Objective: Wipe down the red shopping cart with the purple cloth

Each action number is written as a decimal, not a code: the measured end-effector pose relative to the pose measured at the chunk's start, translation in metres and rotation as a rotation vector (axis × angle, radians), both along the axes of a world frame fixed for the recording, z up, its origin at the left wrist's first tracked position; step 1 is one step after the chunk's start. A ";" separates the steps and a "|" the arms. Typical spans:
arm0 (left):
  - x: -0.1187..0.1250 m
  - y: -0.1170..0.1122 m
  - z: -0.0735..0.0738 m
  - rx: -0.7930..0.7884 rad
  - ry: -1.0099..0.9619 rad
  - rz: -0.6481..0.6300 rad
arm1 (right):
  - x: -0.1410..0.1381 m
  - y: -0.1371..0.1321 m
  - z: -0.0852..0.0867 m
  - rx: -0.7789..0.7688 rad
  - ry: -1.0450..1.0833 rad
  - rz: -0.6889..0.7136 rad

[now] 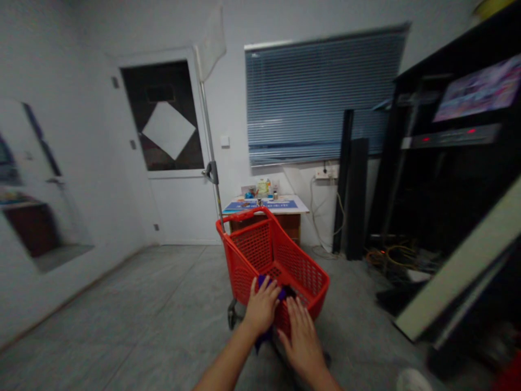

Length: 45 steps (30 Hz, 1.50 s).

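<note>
A red plastic shopping cart [295, 250] with mesh sides stands on the floor in front of me. A purple cloth [264, 335] is draped over its near edge and hangs down the outside. My left hand [261, 305] rests on the cloth at that edge, fingers spread and lying over it. Just right of it, my right hand [301, 331] has its fingers stretched out against the near wall of the cart, beside a dark part of the cloth. What lies under both palms is hidden.
A pole with a white flag [212, 46] rises from the cart's far left corner. Behind are a small table [303, 204] with a blue-and-white sheet, and a white door [179, 212]. At right, cables [401, 254] and a leaning board [456, 271] lie near a dark rack.
</note>
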<state>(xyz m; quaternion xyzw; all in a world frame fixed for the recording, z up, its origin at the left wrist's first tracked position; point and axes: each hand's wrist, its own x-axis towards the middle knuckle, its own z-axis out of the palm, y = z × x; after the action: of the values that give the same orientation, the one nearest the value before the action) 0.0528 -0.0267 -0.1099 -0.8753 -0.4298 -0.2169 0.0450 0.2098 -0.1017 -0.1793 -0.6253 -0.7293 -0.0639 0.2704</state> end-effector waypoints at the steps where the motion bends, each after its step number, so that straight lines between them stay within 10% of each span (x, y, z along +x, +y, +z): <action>1: -0.001 0.001 0.000 0.003 0.000 -0.005 | 0.000 0.000 0.000 0.003 0.000 -0.001; 45: 0.005 0.004 -0.001 -0.025 -0.046 0.089 | 0.022 0.000 -0.010 0.093 -0.010 0.003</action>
<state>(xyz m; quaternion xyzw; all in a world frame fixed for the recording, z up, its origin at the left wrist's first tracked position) 0.0574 -0.0228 -0.1112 -0.8506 -0.4719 -0.2294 0.0339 0.2313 -0.1022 -0.1898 -0.6106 -0.7277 -0.1005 0.2958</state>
